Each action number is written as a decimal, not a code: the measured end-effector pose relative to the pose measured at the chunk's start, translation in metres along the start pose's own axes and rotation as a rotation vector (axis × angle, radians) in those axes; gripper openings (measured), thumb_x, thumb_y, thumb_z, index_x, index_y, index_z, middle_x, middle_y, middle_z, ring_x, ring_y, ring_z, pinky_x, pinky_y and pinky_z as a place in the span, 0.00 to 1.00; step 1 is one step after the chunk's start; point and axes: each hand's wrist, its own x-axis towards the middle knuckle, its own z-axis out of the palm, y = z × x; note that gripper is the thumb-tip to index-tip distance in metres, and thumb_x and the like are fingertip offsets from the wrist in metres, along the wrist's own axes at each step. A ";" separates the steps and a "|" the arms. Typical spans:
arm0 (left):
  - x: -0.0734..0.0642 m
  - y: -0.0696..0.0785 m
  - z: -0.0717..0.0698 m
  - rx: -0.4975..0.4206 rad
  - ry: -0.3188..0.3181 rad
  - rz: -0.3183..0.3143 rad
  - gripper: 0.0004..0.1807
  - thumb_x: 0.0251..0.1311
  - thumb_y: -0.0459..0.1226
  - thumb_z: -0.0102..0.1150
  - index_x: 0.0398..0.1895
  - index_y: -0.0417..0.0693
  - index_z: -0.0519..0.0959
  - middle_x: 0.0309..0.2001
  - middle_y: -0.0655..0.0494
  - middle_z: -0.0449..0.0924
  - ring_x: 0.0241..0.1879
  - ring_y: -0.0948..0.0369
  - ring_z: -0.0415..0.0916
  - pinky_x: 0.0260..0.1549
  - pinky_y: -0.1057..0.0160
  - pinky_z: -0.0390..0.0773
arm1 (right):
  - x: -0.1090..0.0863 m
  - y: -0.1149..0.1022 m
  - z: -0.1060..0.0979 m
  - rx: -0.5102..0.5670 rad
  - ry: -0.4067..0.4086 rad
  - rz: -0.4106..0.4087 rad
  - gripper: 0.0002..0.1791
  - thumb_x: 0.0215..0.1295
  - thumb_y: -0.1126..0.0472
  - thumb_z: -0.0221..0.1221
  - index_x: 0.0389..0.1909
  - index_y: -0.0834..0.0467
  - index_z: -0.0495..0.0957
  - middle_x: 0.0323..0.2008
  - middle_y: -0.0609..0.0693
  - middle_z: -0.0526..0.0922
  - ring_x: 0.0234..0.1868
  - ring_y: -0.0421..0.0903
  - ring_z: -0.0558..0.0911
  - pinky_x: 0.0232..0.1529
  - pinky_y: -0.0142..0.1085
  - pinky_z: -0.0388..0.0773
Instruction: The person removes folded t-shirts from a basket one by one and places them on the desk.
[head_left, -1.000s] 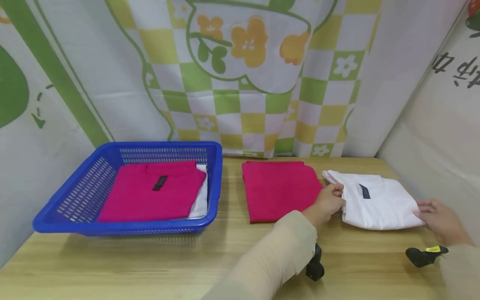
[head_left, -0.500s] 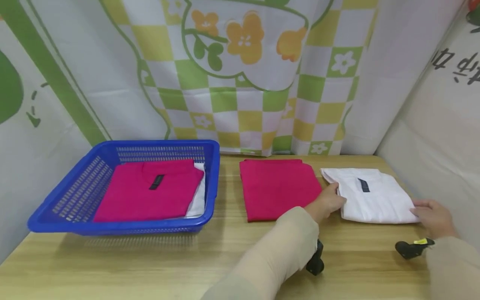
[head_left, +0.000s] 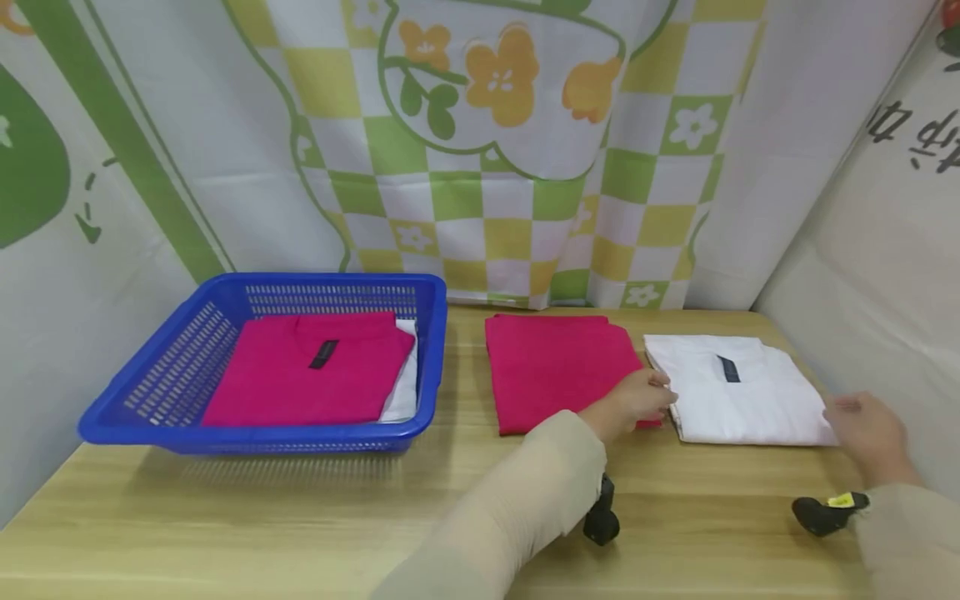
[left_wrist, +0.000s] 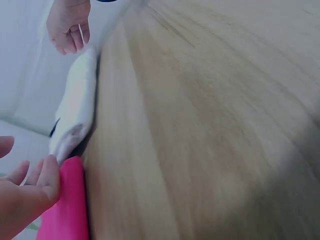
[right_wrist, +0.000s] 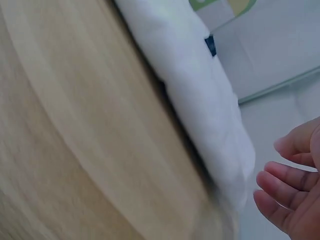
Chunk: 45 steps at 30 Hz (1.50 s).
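A folded white T-shirt [head_left: 742,400] with a dark neck label lies flat at the table's right side. My left hand [head_left: 633,400] hovers at its left edge, over the right part of a folded pinkish-red garment [head_left: 558,367]. In the left wrist view, the left hand's fingers [left_wrist: 47,180] are loosely extended and hold nothing. By the shirt's right edge is my right hand [head_left: 870,433]. The right wrist view shows that hand [right_wrist: 295,185] apart from the white cloth, fingers relaxed, a gap between thumb and fingertips.
A blue plastic basket [head_left: 258,435] stands on the left of the wooden table [head_left: 300,533]. Inside it, a folded pink T-shirt [head_left: 300,383] with a dark label covers a white one [head_left: 405,392]. A patterned curtain [head_left: 457,200] closes off the back; a pale cloth wall [head_left: 885,275] borders the right.
Both hands have let go of the white T-shirt, the left one drawing off to the left. The shirt lies slightly farther back, its left edge straighter.
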 end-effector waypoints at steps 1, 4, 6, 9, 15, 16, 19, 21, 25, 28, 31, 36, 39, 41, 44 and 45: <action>-0.001 0.001 -0.004 -0.032 0.009 0.004 0.12 0.53 0.29 0.53 0.43 0.38 0.71 0.34 0.52 0.73 0.36 0.55 0.73 0.36 0.61 0.74 | 0.003 0.000 0.002 0.032 -0.006 0.003 0.23 0.60 0.58 0.46 0.44 0.77 0.63 0.40 0.74 0.69 0.37 0.64 0.70 0.30 0.41 0.65; -0.007 0.007 -0.017 -0.138 0.042 0.026 0.10 0.53 0.29 0.52 0.40 0.37 0.71 0.32 0.54 0.73 0.39 0.53 0.73 0.36 0.60 0.74 | 0.018 0.012 0.012 0.106 -0.003 0.018 0.27 0.61 0.52 0.46 0.48 0.74 0.63 0.37 0.66 0.74 0.31 0.49 0.76 0.27 0.36 0.70; -0.011 0.012 -0.026 -0.192 0.060 0.037 0.09 0.53 0.29 0.52 0.38 0.37 0.72 0.31 0.55 0.72 0.39 0.52 0.73 0.35 0.61 0.75 | 0.032 0.023 0.022 0.183 -0.013 0.040 0.30 0.61 0.48 0.45 0.50 0.72 0.62 0.38 0.62 0.73 0.27 0.37 0.75 0.25 0.31 0.73; -0.018 0.018 -0.039 -0.250 0.076 0.051 0.07 0.52 0.29 0.53 0.36 0.39 0.73 0.31 0.55 0.73 0.37 0.54 0.74 0.35 0.61 0.75 | 0.051 0.028 0.040 0.289 -0.017 0.077 0.32 0.60 0.45 0.45 0.53 0.69 0.61 0.43 0.60 0.70 0.27 0.28 0.72 0.27 0.27 0.75; -0.034 0.027 -0.066 -0.271 0.085 0.083 0.06 0.54 0.32 0.53 0.36 0.42 0.73 0.33 0.55 0.75 0.33 0.59 0.74 0.34 0.62 0.75 | 0.061 -0.007 0.065 0.376 -0.034 0.078 0.32 0.60 0.43 0.44 0.54 0.66 0.60 0.47 0.60 0.67 0.34 0.37 0.74 0.31 0.28 0.75; -0.037 0.028 -0.070 -0.276 0.084 0.094 0.06 0.54 0.32 0.53 0.36 0.42 0.73 0.33 0.55 0.75 0.34 0.58 0.75 0.35 0.61 0.75 | 0.061 -0.013 0.067 0.374 -0.037 0.069 0.32 0.60 0.42 0.43 0.54 0.65 0.60 0.47 0.60 0.67 0.35 0.38 0.74 0.31 0.28 0.75; -0.047 0.029 -0.080 -0.303 0.091 0.126 0.07 0.56 0.32 0.51 0.37 0.42 0.72 0.34 0.53 0.76 0.36 0.56 0.75 0.35 0.61 0.74 | 0.061 -0.028 0.074 0.400 -0.029 0.033 0.32 0.59 0.42 0.45 0.53 0.65 0.61 0.45 0.59 0.69 0.35 0.37 0.75 0.31 0.28 0.75; -0.054 0.030 -0.086 -0.331 0.092 0.144 0.07 0.56 0.33 0.51 0.38 0.42 0.72 0.36 0.53 0.77 0.38 0.55 0.75 0.36 0.61 0.74 | 0.060 -0.038 0.079 0.434 -0.019 -0.004 0.30 0.59 0.44 0.47 0.51 0.64 0.63 0.42 0.56 0.71 0.34 0.35 0.75 0.31 0.28 0.75; -0.069 0.033 -0.094 -0.404 0.078 0.170 0.07 0.56 0.32 0.49 0.38 0.41 0.72 0.37 0.52 0.77 0.37 0.57 0.75 0.38 0.61 0.73 | 0.050 -0.070 0.081 0.590 -0.054 -0.046 0.27 0.59 0.49 0.51 0.49 0.66 0.64 0.36 0.48 0.75 0.31 0.33 0.76 0.30 0.27 0.75; -0.080 0.037 -0.101 -0.433 0.069 0.189 0.07 0.57 0.32 0.49 0.38 0.41 0.71 0.37 0.51 0.76 0.36 0.57 0.75 0.40 0.59 0.72 | 0.032 -0.108 0.074 0.680 -0.116 -0.069 0.25 0.60 0.54 0.51 0.49 0.70 0.62 0.34 0.47 0.75 0.31 0.34 0.76 0.31 0.27 0.75; -0.091 0.041 -0.109 -0.440 0.071 0.208 0.07 0.57 0.32 0.49 0.38 0.40 0.71 0.38 0.50 0.76 0.37 0.56 0.75 0.41 0.58 0.71 | 0.015 -0.142 0.069 0.775 -0.158 -0.095 0.21 0.61 0.59 0.50 0.47 0.72 0.63 0.31 0.46 0.76 0.30 0.35 0.76 0.31 0.28 0.75; -0.109 0.045 -0.125 -0.445 0.068 0.252 0.06 0.58 0.31 0.47 0.38 0.40 0.70 0.37 0.50 0.75 0.36 0.56 0.74 0.41 0.59 0.71 | -0.006 -0.183 0.076 0.930 -0.215 -0.081 0.14 0.62 0.65 0.47 0.44 0.71 0.62 0.25 0.40 0.76 0.28 0.35 0.76 0.31 0.28 0.75; -0.118 0.045 -0.134 -0.441 0.062 0.291 0.06 0.58 0.30 0.45 0.37 0.39 0.70 0.36 0.51 0.75 0.34 0.59 0.74 0.40 0.61 0.72 | -0.012 -0.198 0.086 1.017 -0.261 -0.061 0.12 0.62 0.68 0.47 0.43 0.71 0.62 0.25 0.42 0.76 0.27 0.36 0.76 0.31 0.29 0.75; -0.123 0.044 -0.141 -0.427 0.056 0.314 0.05 0.58 0.30 0.44 0.37 0.39 0.69 0.35 0.52 0.74 0.34 0.60 0.73 0.39 0.61 0.71 | -0.014 -0.208 0.091 1.023 -0.282 -0.058 0.10 0.62 0.68 0.47 0.42 0.68 0.63 0.27 0.44 0.76 0.27 0.36 0.76 0.32 0.31 0.75; -0.132 0.043 -0.152 -0.397 0.044 0.339 0.06 0.59 0.30 0.43 0.38 0.39 0.68 0.36 0.52 0.73 0.34 0.60 0.73 0.39 0.61 0.71 | -0.017 -0.221 0.097 1.016 -0.305 -0.074 0.12 0.62 0.67 0.47 0.43 0.70 0.62 0.28 0.46 0.75 0.28 0.37 0.76 0.34 0.32 0.75; -0.134 0.043 -0.156 -0.390 0.039 0.338 0.06 0.59 0.30 0.44 0.38 0.39 0.68 0.36 0.52 0.73 0.34 0.60 0.72 0.39 0.60 0.71 | -0.018 -0.226 0.099 1.024 -0.316 -0.079 0.12 0.62 0.67 0.46 0.44 0.70 0.62 0.29 0.46 0.74 0.29 0.38 0.76 0.34 0.33 0.75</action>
